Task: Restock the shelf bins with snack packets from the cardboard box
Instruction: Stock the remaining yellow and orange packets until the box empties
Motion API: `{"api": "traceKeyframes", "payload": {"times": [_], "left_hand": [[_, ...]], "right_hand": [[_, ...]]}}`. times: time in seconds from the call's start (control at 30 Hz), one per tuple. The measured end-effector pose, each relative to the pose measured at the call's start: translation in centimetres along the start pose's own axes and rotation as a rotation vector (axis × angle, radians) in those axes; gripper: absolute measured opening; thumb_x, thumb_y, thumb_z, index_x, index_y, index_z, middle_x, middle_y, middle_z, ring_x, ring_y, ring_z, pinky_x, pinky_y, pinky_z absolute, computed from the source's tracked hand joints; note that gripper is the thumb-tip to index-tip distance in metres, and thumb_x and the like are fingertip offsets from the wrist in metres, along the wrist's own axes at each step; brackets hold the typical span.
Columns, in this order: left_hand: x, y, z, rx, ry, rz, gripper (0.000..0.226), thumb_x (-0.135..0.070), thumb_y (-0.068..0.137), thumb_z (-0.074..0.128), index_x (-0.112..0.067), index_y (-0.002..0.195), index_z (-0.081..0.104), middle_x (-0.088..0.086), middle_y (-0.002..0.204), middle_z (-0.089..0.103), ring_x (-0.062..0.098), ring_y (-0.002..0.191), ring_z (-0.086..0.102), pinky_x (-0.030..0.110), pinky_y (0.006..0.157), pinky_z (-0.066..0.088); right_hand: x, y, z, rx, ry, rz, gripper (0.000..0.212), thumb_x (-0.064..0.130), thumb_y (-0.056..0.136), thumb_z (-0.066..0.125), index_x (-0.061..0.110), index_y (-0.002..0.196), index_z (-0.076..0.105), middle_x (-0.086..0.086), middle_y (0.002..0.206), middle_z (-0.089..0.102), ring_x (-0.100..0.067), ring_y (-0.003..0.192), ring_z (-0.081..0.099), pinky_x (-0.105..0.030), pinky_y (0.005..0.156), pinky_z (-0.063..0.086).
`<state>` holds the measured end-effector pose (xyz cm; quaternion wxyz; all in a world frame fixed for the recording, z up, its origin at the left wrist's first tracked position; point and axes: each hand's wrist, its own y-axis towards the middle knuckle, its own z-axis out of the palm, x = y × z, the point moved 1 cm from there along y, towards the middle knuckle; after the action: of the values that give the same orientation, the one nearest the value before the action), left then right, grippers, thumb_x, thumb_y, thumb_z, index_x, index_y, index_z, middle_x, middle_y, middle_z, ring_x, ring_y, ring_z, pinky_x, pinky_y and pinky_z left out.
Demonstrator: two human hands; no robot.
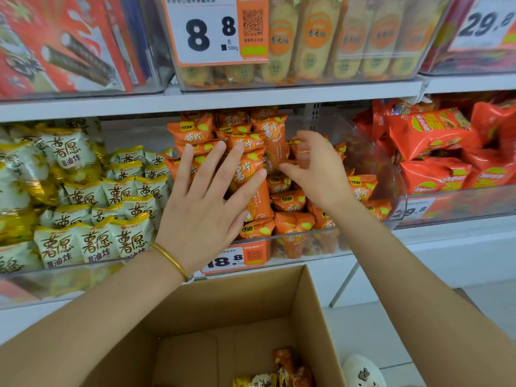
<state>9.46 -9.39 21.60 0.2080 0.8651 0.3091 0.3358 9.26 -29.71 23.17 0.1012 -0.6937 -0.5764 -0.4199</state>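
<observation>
Orange 薯片 packets (290, 226): left hand (201, 219) presses with fingers (212, 166) straight, right hand (315, 169) pinches one.

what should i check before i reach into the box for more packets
1. Left hand free: ok, it lies flat on the orange packets.
2. Right hand free: cannot tell, fingers curled in the pile.
3. Room in the bin: ok, its right side sits low.
4. Stock in the box: ok, a few loose packets in one corner.
5. Stack steady without the left hand: cannot tell.
</observation>
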Motion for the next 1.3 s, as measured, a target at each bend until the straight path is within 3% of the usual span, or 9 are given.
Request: {"api": "traceKeyframes", "payload": {"times": [0.17, 0.3, 0.4, 0.53, 0.77, 0.9, 1.1, 1.23, 1.3], "left_hand": [[-1.1, -4.2, -3.1, -0.106, -0.164, 0.011, 0.042, -0.025, 0.095, 0.049, -0.015, 0.135, 0.052, 0.022, 0.144, 0.04, 0.041, 0.134, 0.036, 0.061, 0.108, 0.027], [-3.1, -14.4, -3.7, 0.119, -0.358, 0.132, 0.034, -0.016, 0.091, 0.049, -0.009, 0.123, 0.061, 0.022, 0.144, 0.041, 0.038, 0.132, 0.038, 0.053, 0.109, 0.031], [-3.8, -20.9, -2.2, 0.384, -0.392, 0.211, 0.03, -0.014, 0.085, 0.056, -0.011, 0.113, 0.066, 0.02, 0.143, 0.042, 0.037, 0.131, 0.039, 0.049, 0.107, 0.032], [-4.2, -23.8, -0.7, 0.613, -0.448, 0.164, 0.027, -0.017, 0.07, 0.074, -0.011, 0.096, 0.072, 0.021, 0.133, 0.053, 0.038, 0.123, 0.049, 0.049, 0.094, 0.046], [-4.4, -26.1, -0.6, 0.576, -0.525, 0.169, 0.028, -0.026, 0.073, 0.059, -0.01, 0.092, 0.072, 0.023, 0.128, 0.056, 0.038, 0.117, 0.053, 0.046, 0.084, 0.052], [-4.2, -27.5, -0.3, 0.658, -0.517, 0.126, 0.028, -0.027, 0.072, 0.063, -0.01, 0.091, 0.072, 0.023, 0.124, 0.058, 0.038, 0.115, 0.055, 0.046, 0.079, 0.055], [-4.0, -28.0, 0.4, 0.767, -0.499, 0.083, 0.032, -0.028, 0.063, 0.076, -0.01, 0.089, 0.073, 0.024, 0.121, 0.06, 0.039, 0.113, 0.058, 0.046, 0.074, 0.055], [-4.4, -28.2, 0.7, 0.796, -0.503, 0.092, 0.035, -0.033, 0.061, 0.078, -0.014, 0.09, 0.073, 0.021, 0.121, 0.061, 0.036, 0.112, 0.059, 0.044, 0.074, 0.056], [-4.8, -28.4, 0.9, 0.82, -0.505, 0.1, 0.037, -0.035, 0.061, 0.079, -0.015, 0.092, 0.073, 0.02, 0.121, 0.062, 0.036, 0.112, 0.059, 0.043, 0.075, 0.056]], "right_hand": [[2.2, -9.9, -2.0, -0.084, 0.173, -0.063, 0.039, 0.015, 0.085, 0.07, 0.017, 0.121, 0.055, 0.001, 0.107, 0.06, -0.007, 0.09, 0.06, -0.019, 0.08, 0.051], [2.4, -18.4, 1.7, 0.228, 0.182, 0.069, 0.023, 0.014, 0.088, 0.066, 0.023, 0.109, 0.061, 0.01, 0.095, 0.061, -0.001, 0.08, 0.058, -0.005, 0.072, 0.042], [0.1, -22.4, 6.5, 0.419, 0.036, 0.155, 0.02, 0.018, 0.091, 0.061, 0.02, 0.112, 0.063, 0.007, 0.097, 0.062, -0.004, 0.083, 0.056, -0.007, 0.074, 0.042], [-6.1, -27.1, 13.7, 0.54, -0.141, 0.365, 0.026, 0.015, 0.094, 0.056, 0.016, 0.12, 0.058, -0.003, 0.111, 0.063, -0.016, 0.098, 0.059, -0.033, 0.088, 0.05], [-15.5, -33.8, 22.0, 0.927, -0.89, 0.254, 0.073, 0.021, 0.088, 0.067, 0.017, 0.146, 0.024, -0.014, 0.143, 0.037, -0.034, 0.131, 0.037, -0.043, 0.098, 0.042], [-17.2, -34.3, 24.0, 1.008, -1.05, 0.209, 0.065, 0.016, 0.089, 0.061, 0.011, 0.144, 0.028, -0.016, 0.141, 0.04, -0.033, 0.129, 0.039, -0.041, 0.096, 0.044], [-17.0, -28.6, 26.1, 1.136, -0.743, 0.337, 0.051, 0.029, 0.082, 0.075, 0.006, 0.124, 0.057, -0.014, 0.136, 0.044, -0.031, 0.126, 0.043, -0.036, 0.103, 0.041], [-17.1, -26.7, 26.9, 1.147, -0.352, 0.48, 0.06, 0.037, 0.073, 0.081, 0.009, 0.122, 0.06, -0.006, 0.124, 0.05, -0.021, 0.12, 0.049, -0.029, 0.094, 0.041], [-17.8, -27.7, 27.1, 1.232, -0.353, 0.487, 0.074, 0.044, 0.074, 0.078, 0.013, 0.135, 0.05, -0.009, 0.14, 0.037, -0.024, 0.132, 0.034, -0.033, 0.106, 0.032]]}}
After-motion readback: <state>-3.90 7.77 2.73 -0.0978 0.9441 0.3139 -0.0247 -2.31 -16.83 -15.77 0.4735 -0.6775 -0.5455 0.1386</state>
